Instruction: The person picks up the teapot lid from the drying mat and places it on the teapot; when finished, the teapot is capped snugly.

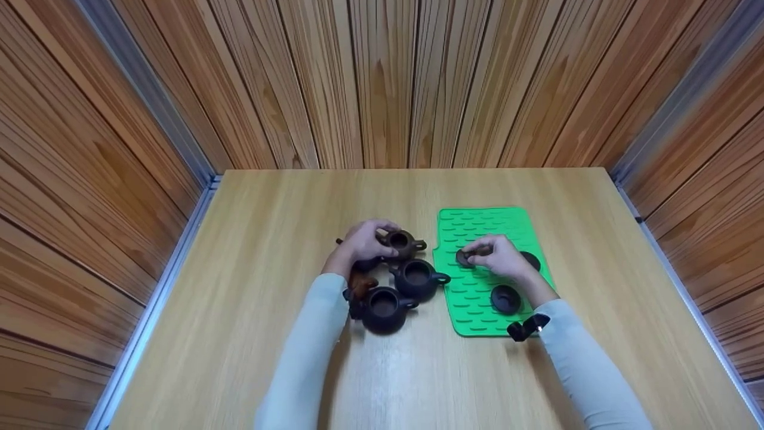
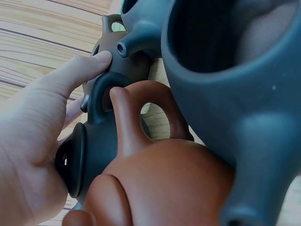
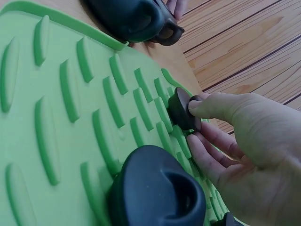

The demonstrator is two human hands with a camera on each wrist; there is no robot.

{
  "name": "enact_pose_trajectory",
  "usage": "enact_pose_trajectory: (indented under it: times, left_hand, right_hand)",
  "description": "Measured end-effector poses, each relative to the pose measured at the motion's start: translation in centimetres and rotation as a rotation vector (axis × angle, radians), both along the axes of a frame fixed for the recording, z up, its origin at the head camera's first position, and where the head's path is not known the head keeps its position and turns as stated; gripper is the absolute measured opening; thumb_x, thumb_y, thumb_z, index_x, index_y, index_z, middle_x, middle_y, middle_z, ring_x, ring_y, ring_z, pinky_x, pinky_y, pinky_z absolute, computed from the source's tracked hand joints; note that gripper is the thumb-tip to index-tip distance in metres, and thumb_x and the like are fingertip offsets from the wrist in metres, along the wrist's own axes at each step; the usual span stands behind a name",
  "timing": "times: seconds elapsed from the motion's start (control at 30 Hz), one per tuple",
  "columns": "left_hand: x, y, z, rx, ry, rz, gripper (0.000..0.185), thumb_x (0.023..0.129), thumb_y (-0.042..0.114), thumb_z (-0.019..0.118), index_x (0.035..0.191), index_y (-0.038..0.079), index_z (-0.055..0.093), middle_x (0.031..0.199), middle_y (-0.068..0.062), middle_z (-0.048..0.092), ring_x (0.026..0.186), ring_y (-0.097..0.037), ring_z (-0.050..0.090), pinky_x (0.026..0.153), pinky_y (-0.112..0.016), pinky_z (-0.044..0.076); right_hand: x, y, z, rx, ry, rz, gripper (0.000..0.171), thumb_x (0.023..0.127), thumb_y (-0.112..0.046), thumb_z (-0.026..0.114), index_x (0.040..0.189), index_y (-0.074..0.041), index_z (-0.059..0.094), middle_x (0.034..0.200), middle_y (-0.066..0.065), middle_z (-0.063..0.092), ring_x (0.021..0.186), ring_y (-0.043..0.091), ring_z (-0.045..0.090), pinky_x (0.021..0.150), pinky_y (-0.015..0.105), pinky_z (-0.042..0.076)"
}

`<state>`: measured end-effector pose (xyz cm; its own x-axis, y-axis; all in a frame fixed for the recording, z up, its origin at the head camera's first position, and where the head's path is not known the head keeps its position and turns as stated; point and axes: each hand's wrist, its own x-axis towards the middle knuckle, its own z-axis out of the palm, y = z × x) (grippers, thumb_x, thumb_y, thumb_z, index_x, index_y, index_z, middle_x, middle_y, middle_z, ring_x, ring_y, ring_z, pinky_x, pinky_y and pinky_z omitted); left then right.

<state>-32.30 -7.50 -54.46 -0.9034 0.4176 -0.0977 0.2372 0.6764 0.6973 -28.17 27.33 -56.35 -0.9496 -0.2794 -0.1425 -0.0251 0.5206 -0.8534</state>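
My left hand [image 1: 365, 240] grips the lidless dark brown teapot [image 2: 129, 70] at the back of the cluster, its thumb against the side. Under that hand sits a black teapot [image 2: 101, 150] with its lid on, beside a reddish-brown lidded teapot [image 2: 164, 179]. Over the far half of the green mat [image 1: 483, 230], my right hand [image 1: 501, 257] pinches a dark brown teapot lid [image 3: 181, 108] by its knob. The lid is tilted, its edge close to the mat's ridges. A black lid [image 3: 150, 188] lies knob up on the mat nearby.
Two lidless dark teapots, one in the middle [image 1: 418, 286] and one in front [image 1: 385, 319], stand left of the mat. Another dark lid [image 1: 530, 261] lies partly behind my right wrist. Wood-patterned panels [image 1: 382, 83] enclose the table [image 1: 250, 239].
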Motion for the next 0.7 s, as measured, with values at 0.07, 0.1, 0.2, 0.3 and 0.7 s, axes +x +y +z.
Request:
enact_pose_trajectory:
  times: [0.07, 0.1, 0.2, 0.3, 0.7]
  left_hand:
    - [0.00, 0.00, -0.05, -0.003, 0.007, -0.002, 0.053, 0.080, 0.032, 0.086, 0.130, 0.029, 0.067, 0.135, 0.003, 0.067, 0.121, -0.022, 0.065, 0.109, -0.042, 0.046]
    - [-0.01, -0.01, -0.07, -0.004, 0.010, -0.003, 0.053, 0.080, 0.032, 0.086, 0.130, 0.029, 0.067, 0.135, 0.003, 0.067, 0.120, -0.022, 0.065, 0.108, -0.042, 0.046]
    - [-0.01, -0.04, -0.06, -0.002, 0.008, -0.003, 0.053, 0.080, 0.031, 0.086, 0.130, 0.029, 0.067, 0.135, 0.003, 0.067, 0.120, -0.022, 0.065, 0.108, -0.042, 0.047]
    - [0.01, -0.03, -0.02, 0.003, -0.008, -0.002, 0.053, 0.080, 0.031, 0.086, 0.130, 0.029, 0.067, 0.136, 0.002, 0.067, 0.119, -0.021, 0.067, 0.107, -0.042, 0.048]
    - [0.01, 0.00, -0.06, -0.022, 0.002, 0.003, 0.052, 0.080, 0.032, 0.086, 0.129, 0.030, 0.067, 0.137, 0.003, 0.066, 0.118, -0.020, 0.067, 0.106, -0.041, 0.048]
  right_hand:
    - [0.02, 0.01, 0.04, 0.007, 0.003, -0.001, 0.024, 0.092, -0.009, 0.072, 0.115, -0.007, 0.076, 0.124, 0.019, 0.065, 0.107, 0.027, 0.065, 0.082, 0.021, 0.051]
    - [0.03, 0.02, 0.06, 0.014, 0.006, 0.000, 0.023, 0.092, -0.009, 0.072, 0.115, -0.007, 0.076, 0.124, 0.019, 0.065, 0.108, 0.027, 0.065, 0.082, 0.021, 0.051]
    - [0.01, -0.02, 0.04, 0.015, 0.004, -0.007, 0.023, 0.092, -0.010, 0.073, 0.114, -0.008, 0.076, 0.124, 0.019, 0.065, 0.108, 0.028, 0.064, 0.080, 0.021, 0.051]
    - [-0.04, 0.02, -0.12, 0.025, 0.024, 0.006, 0.023, 0.092, -0.010, 0.072, 0.115, -0.007, 0.076, 0.124, 0.021, 0.066, 0.107, 0.028, 0.065, 0.078, 0.020, 0.050]
    - [-0.13, -0.01, 0.04, 0.017, 0.042, 0.001, 0.021, 0.092, -0.011, 0.073, 0.112, -0.009, 0.077, 0.120, 0.018, 0.069, 0.100, 0.022, 0.068, 0.077, 0.021, 0.052]
